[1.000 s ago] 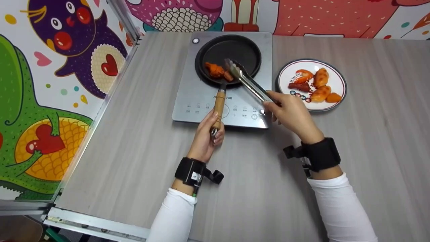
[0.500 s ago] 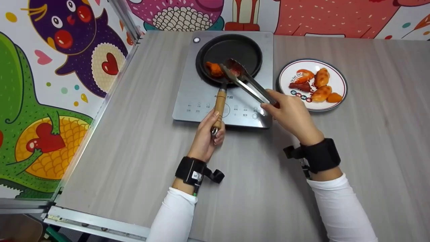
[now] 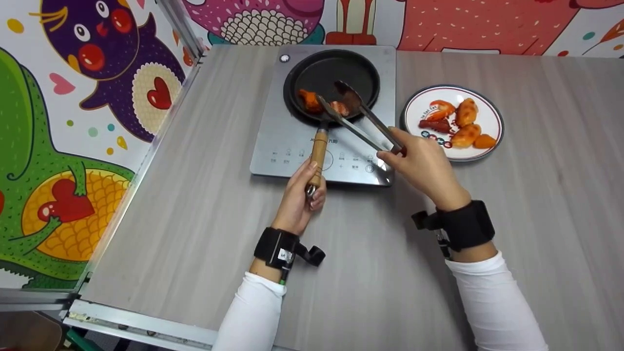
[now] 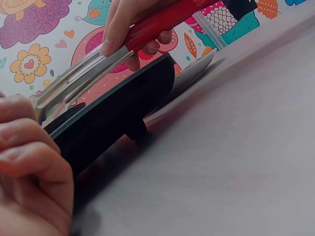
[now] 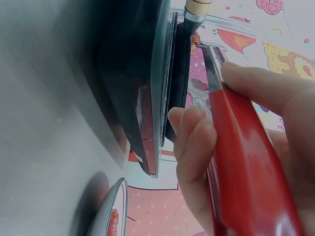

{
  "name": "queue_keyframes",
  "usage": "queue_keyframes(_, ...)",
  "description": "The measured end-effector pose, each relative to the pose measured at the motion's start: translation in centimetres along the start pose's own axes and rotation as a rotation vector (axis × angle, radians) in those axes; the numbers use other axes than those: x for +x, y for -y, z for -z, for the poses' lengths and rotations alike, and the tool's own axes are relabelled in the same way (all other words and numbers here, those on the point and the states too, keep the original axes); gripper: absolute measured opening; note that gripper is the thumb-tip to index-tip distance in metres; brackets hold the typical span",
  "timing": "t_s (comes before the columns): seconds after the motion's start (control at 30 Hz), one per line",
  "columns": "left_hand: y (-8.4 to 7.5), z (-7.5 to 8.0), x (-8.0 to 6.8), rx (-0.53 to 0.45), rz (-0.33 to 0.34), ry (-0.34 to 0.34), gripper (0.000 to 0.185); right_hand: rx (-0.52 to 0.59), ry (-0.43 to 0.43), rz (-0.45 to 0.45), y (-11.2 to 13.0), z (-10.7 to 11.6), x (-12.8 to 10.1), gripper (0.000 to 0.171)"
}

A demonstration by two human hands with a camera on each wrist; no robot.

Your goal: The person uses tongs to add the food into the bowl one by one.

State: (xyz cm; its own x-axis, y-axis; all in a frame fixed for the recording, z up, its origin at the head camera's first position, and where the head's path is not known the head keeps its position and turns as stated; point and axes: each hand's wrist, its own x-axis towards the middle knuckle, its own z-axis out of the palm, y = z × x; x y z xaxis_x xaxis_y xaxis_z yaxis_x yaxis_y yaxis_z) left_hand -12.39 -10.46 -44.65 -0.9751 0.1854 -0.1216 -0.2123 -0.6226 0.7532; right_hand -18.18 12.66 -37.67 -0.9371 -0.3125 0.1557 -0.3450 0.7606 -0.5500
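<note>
Over the grey wood-grained counter (image 3: 370,273), both forearms are stretched forward in white sleeves (image 3: 248,312), with a black band (image 3: 277,247) strapped round each wrist. The left hand (image 3: 302,200) is wrapped around the wooden handle (image 3: 318,151) of the pan. The right hand (image 3: 421,163) is angled inward with its back turned up, and its fingers are curled around the tongs (image 3: 380,124), whose red grip (image 5: 248,157) is shown by the right wrist view.

Behind and to the left, the counter is bounded by cartoon-printed walls (image 3: 468,24). A silver cooktop (image 3: 273,136) is set near the back wall, with the black pan (image 3: 351,73) placed on it; just to the right, food is held on a rimmed plate (image 3: 482,105). Within the pan, an orange piece (image 3: 310,101) is seen at the left, and a smaller pinkish piece (image 3: 340,108) beside it, between the arms of the tongs.

Compared with a second ago, the tongs are spread much wider and the pinkish piece is shifted slightly right; the pan and plate are unmoved.
</note>
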Motion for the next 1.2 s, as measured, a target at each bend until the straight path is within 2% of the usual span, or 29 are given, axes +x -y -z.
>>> queue_keyframes(0.23,0.0,0.0,0.0,-0.005,-0.001,0.005,0.052,-0.003,-0.014,-0.018,-0.1,0.1,-0.1,0.055)
queue_keyframes(0.43,-0.1,0.1,-0.1,0.039,-0.004,-0.006,0.052,-0.006,-0.031,-0.012,-0.2,0.5,-0.3,0.055)
queue_keyframes(0.73,-0.1,0.0,-0.1,0.035,-0.003,0.004,0.052,0.012,-0.013,-0.068,-0.7,1.8,-0.9,0.058)
queue_keyframes(0.97,-0.2,0.1,0.0,0.039,-0.006,-0.005,0.051,-0.008,-0.064,-0.062,-2.6,3.7,-1.4,0.059)
queue_keyframes(1.07,-0.1,0.1,0.0,0.037,-0.001,-0.003,0.051,-0.015,-0.077,-0.090,-3.8,4.9,-1.7,0.062)
queue_keyframes(1.2,0.0,0.1,0.0,0.029,-0.002,0.006,0.051,-0.024,-0.049,-0.146,-5.1,6.2,-2.2,0.065)
